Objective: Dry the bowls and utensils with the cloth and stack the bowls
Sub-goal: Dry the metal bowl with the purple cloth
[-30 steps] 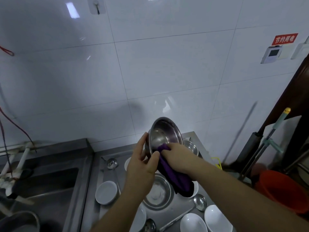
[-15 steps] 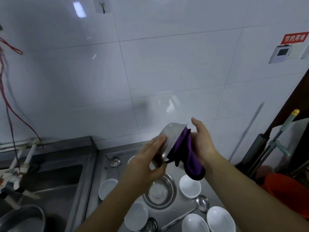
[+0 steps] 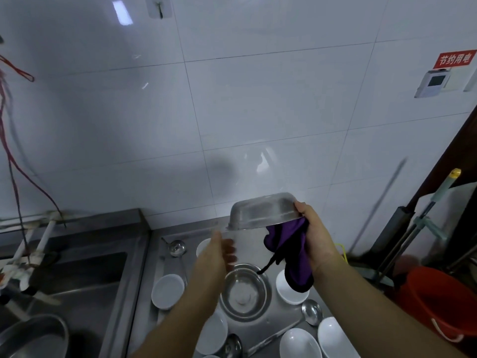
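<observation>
Purple cloth (image 3: pixel 291 254) hangs bunched from the right hand (image 3: pixel 316 239), whose thumb and fingers also pinch the right rim of a round stainless steel bowl (image 3: pixel 264 211), held upside down and slightly tilted above the bench (image 3: pixel 277 334). The left hand (image 3: pixel 213 262) sits just below the bowl's left rim with its fingers loosely extended toward it; motion blur hides whether they touch the metal. Directly beneath the hands, a second stainless steel bowl (image 3: pixel 244 291) rests upright on the steel bench. Small white ceramic bowls lie around it: one to its left (image 3: pixel 167 290), one to its right partly under the cloth (image 3: pixel 290 288), and two near the front edge (image 3: pixel 300 343). A steel ladle (image 3: pixel 176 247) lies toward the back, another ladle (image 3: pixel 311 311) at the front right. Left of the bench is a steel sink (image 3: pixel 85 275); at far right stands an orange bucket (image 3: pixel 438 301).
</observation>
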### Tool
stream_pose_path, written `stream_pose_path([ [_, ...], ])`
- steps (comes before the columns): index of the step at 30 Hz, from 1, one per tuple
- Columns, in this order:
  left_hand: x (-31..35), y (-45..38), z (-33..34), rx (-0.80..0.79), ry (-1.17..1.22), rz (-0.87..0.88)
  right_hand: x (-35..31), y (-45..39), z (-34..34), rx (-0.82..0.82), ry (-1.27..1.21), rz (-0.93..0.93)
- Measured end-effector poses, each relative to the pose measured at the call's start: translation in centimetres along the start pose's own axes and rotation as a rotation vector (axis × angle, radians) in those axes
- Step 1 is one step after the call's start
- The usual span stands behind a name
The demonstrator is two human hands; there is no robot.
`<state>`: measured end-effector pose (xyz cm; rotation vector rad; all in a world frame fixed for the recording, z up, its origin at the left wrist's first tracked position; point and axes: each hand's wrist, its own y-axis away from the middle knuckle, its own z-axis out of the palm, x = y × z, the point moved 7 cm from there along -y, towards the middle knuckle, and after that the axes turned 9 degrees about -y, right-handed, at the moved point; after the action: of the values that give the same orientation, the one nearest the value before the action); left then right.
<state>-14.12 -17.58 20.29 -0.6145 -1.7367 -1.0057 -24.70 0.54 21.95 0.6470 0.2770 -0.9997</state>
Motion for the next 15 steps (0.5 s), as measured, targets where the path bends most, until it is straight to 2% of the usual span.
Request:
stream_pose_path([
  [2, -0.8, 0.6, 1.6, -0.117, 0.278, -0.123, 0.8, 0.1, -0.4, 0.004, -0.004, 0.009],
  [7, 0.7, 1.1, 2.7, -0.176, 0.847, -0.164, 2.8, 0.8, -1.9, 0.040, 0.066, 0.029],
  [11, 1.8, 0.9, 2.4, -0.177, 0.921, -0.164, 3.6, 1.9, -2.3, 0.056, 0.123, 0.037],
  [15, 4.0, 0.2, 0.6, -0.154, 0.901, -0.058, 5.4, 3.4, -3.9, 0.125, 0.230, 0.227],
])
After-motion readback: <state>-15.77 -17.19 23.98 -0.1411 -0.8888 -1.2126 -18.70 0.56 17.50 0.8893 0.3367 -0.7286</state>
